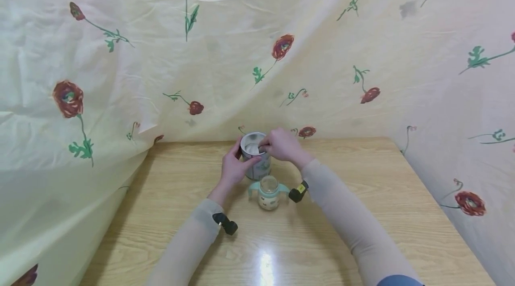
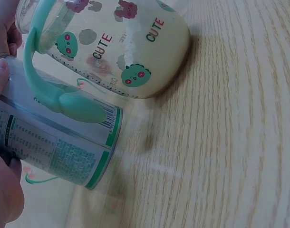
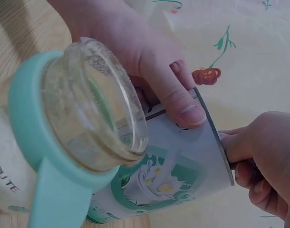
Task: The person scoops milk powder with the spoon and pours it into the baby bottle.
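Observation:
A white and green milk powder can (image 1: 259,167) stands open near the table's back edge. My left hand (image 1: 234,167) grips its side, with the thumb near the rim. My right hand (image 1: 283,144) reaches over the rim, its curled fingers pinching what looks like a scoop, mostly hidden inside the can. In the right wrist view the right hand (image 3: 271,161) meets the can's mouth while the left thumb presses the wall. Just in front of the can, a lidless baby bottle (image 1: 268,199) with two mint handles stands upright. Pale contents show through its "CUTE" print (image 2: 130,42).
The light wooden table (image 1: 181,196) carries the can and bottle. A flowered cloth (image 1: 225,67) hangs behind it and down both sides. Dark wrist cameras (image 1: 225,223) are strapped over the pale sleeves, the right one (image 1: 298,192) close beside the bottle's handle.

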Action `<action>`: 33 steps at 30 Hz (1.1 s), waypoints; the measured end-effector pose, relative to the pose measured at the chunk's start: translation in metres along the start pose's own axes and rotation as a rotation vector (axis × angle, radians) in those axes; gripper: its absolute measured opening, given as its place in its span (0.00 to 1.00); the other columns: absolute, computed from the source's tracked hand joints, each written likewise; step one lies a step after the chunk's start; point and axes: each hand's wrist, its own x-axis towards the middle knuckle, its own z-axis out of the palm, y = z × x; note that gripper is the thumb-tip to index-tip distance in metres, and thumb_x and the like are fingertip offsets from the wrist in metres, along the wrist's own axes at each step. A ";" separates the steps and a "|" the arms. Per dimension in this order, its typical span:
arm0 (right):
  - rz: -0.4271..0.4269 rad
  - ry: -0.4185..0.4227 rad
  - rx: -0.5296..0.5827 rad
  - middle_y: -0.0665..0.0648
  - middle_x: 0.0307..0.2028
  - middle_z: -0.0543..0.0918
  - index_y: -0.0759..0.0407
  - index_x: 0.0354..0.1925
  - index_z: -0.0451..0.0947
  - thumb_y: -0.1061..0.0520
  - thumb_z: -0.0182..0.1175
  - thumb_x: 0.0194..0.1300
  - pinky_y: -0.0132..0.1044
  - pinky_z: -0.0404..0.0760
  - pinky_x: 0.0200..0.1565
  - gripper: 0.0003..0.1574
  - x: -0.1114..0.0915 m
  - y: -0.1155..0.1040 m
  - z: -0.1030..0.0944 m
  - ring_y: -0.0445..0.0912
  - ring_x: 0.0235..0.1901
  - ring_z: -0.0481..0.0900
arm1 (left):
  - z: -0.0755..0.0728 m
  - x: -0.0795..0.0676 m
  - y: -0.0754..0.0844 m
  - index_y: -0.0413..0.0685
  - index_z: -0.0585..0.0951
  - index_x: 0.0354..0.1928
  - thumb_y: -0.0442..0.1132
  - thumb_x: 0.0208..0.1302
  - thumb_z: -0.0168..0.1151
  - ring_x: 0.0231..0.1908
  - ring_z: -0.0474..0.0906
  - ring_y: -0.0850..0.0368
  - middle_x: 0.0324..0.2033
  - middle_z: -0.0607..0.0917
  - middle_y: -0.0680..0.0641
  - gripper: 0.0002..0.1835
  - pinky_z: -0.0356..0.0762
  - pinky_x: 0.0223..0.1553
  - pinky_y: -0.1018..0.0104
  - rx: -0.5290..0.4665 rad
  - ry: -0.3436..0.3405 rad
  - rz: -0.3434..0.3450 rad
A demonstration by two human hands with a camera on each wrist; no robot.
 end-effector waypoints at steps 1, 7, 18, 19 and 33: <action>0.002 -0.003 0.006 0.56 0.43 0.93 0.59 0.48 0.93 0.58 0.72 0.71 0.39 0.88 0.39 0.09 0.000 0.000 0.000 0.46 0.36 0.89 | 0.000 0.000 -0.001 0.45 0.64 0.82 0.48 0.57 0.85 0.75 0.69 0.45 0.77 0.70 0.42 0.55 0.71 0.73 0.57 -0.001 0.001 0.002; 0.028 0.004 0.095 0.55 0.42 0.93 0.60 0.48 0.93 0.57 0.70 0.73 0.38 0.86 0.34 0.10 -0.001 0.003 0.002 0.43 0.30 0.86 | 0.000 -0.001 -0.001 0.47 0.65 0.82 0.50 0.57 0.85 0.74 0.70 0.45 0.77 0.71 0.43 0.54 0.72 0.73 0.55 0.000 -0.003 0.005; 0.319 0.283 0.533 0.56 0.41 0.93 0.62 0.47 0.92 0.54 0.68 0.73 0.44 0.87 0.44 0.14 -0.015 0.006 0.014 0.50 0.41 0.89 | 0.001 -0.002 0.001 0.48 0.65 0.82 0.47 0.57 0.85 0.74 0.70 0.44 0.77 0.71 0.43 0.54 0.71 0.74 0.53 0.024 0.011 -0.017; 0.336 0.329 0.557 0.57 0.40 0.93 0.62 0.46 0.92 0.55 0.68 0.72 0.45 0.87 0.44 0.13 -0.017 0.008 0.015 0.51 0.42 0.90 | 0.001 -0.001 0.001 0.48 0.65 0.82 0.47 0.57 0.85 0.74 0.70 0.44 0.77 0.72 0.43 0.54 0.71 0.74 0.53 0.026 0.010 -0.018; 0.524 0.573 0.940 0.55 0.41 0.93 0.65 0.53 0.88 0.51 0.69 0.76 0.39 0.78 0.51 0.19 -0.040 0.025 0.038 0.51 0.49 0.83 | 0.003 -0.001 0.001 0.46 0.65 0.82 0.48 0.55 0.86 0.75 0.69 0.42 0.77 0.70 0.41 0.56 0.70 0.74 0.53 0.020 0.017 -0.031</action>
